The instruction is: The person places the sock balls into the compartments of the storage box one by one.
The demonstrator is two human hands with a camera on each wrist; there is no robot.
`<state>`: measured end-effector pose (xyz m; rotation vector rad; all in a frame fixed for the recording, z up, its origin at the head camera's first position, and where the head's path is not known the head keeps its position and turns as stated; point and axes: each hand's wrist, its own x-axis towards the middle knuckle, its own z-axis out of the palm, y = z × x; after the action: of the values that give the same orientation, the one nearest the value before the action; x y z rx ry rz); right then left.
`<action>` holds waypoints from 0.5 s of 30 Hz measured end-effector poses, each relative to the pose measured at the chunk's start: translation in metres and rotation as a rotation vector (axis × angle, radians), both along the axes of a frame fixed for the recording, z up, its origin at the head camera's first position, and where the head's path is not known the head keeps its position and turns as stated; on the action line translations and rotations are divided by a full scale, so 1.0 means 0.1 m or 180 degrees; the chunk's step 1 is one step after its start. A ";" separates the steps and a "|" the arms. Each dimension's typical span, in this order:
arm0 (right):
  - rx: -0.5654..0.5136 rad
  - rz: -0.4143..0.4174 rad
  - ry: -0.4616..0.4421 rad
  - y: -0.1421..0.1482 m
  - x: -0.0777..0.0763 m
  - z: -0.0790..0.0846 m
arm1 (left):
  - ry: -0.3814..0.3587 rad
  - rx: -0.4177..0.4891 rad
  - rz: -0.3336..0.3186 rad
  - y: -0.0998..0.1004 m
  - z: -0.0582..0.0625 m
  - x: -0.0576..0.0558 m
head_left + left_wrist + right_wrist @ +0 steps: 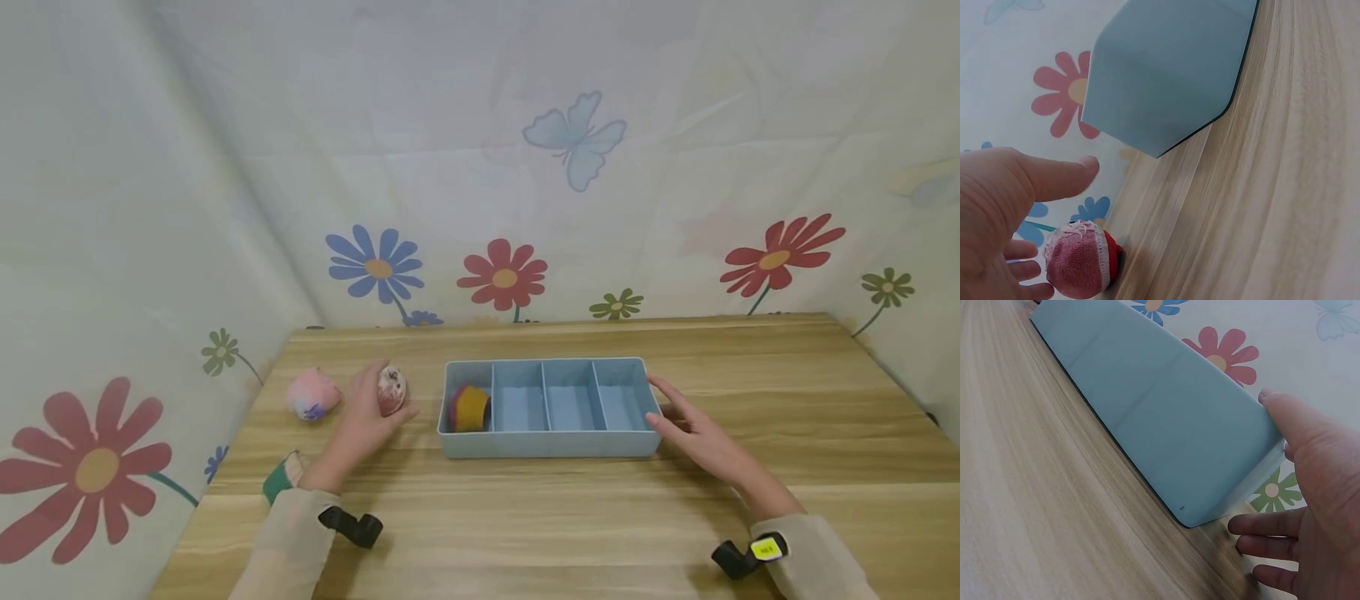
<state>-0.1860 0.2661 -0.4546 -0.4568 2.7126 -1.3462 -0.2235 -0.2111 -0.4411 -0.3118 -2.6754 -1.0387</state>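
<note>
My left hand (365, 425) is around a small round pink, white and red cloth ball (1079, 259) on the table's left part. In the left wrist view the thumb is stretched out apart from the ball, with the fingers beside it. My right hand (705, 442) is at the right end of a light blue divided box (555, 444), thumb at the near corner of the rim, another finger by the far corner. In the right wrist view the other fingers extend loosely past the box's end. A yellow rounded piece with purple and dark edges (471, 410) sits in the leftmost compartment.
Left of my left hand lies a pink rounded soft thing (312, 392) with a blue patch. A green and cream piece (279, 479) lies nearer, partly hidden by my left forearm. The wooden table (555, 525) meets a flower-printed curtain (450, 167) at the back and left.
</note>
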 end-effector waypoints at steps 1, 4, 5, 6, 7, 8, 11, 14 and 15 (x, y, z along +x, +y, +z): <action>-0.0008 0.0003 -0.0006 0.00 0.00 0.00 | -0.0012 -0.0003 -0.0001 -0.01 0.00 0.00; -0.0027 0.0009 0.0000 0.01 -0.01 -0.01 | -0.0043 -0.0036 -0.0001 -0.03 -0.03 -0.02; -0.0029 0.0012 0.0006 0.01 -0.01 -0.01 | -0.0052 -0.0059 0.0005 -0.04 -0.04 -0.03; -0.0033 0.0014 0.0009 0.01 -0.01 -0.01 | -0.0053 -0.0101 0.0008 -0.05 -0.05 -0.03; -0.0038 0.0016 0.0012 0.01 -0.01 -0.02 | -0.0059 -0.0128 0.0012 -0.06 -0.06 -0.04; -0.0041 0.0015 0.0013 0.01 -0.02 -0.02 | -0.0065 -0.0170 0.0012 -0.07 -0.07 -0.04; -0.0049 0.0014 0.0005 0.01 -0.02 -0.02 | -0.0125 -0.0266 0.0016 -0.10 -0.08 -0.06; -0.0040 0.0006 -0.0001 0.01 -0.01 -0.02 | -0.0219 -0.0319 0.0008 -0.11 -0.07 -0.09; -0.0034 0.0003 -0.0002 0.01 -0.01 -0.02 | -0.0258 -0.0328 0.0008 -0.11 -0.06 -0.10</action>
<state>-0.1874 0.2672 -0.4570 -0.4583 2.7057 -1.3611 -0.2337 -0.2226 -0.4476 -0.2919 -2.8069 -0.9334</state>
